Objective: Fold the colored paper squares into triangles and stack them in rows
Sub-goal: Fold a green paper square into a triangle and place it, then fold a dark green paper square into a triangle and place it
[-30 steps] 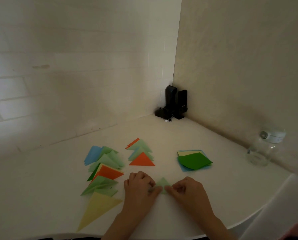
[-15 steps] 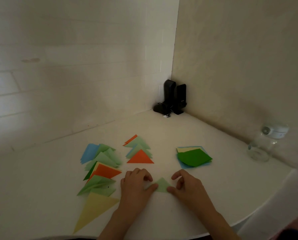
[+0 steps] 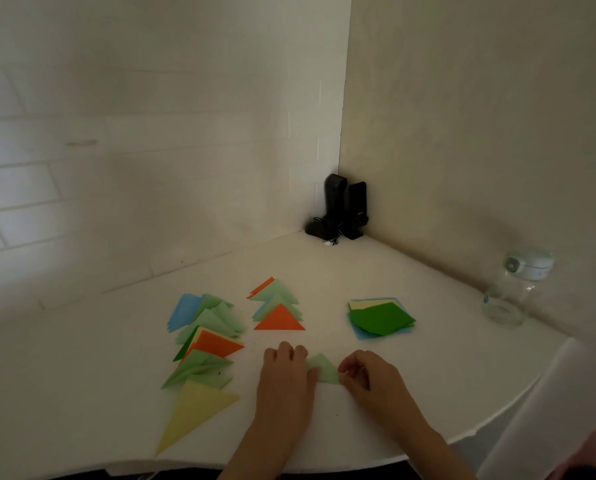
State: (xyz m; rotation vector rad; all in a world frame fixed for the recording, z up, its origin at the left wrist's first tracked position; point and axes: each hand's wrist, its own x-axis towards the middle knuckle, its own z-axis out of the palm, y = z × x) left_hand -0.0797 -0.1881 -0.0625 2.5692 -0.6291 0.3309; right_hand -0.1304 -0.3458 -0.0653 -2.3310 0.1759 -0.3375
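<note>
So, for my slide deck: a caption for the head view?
Both hands crease a light green paper triangle between folded rows and unfolded squares.
</note>
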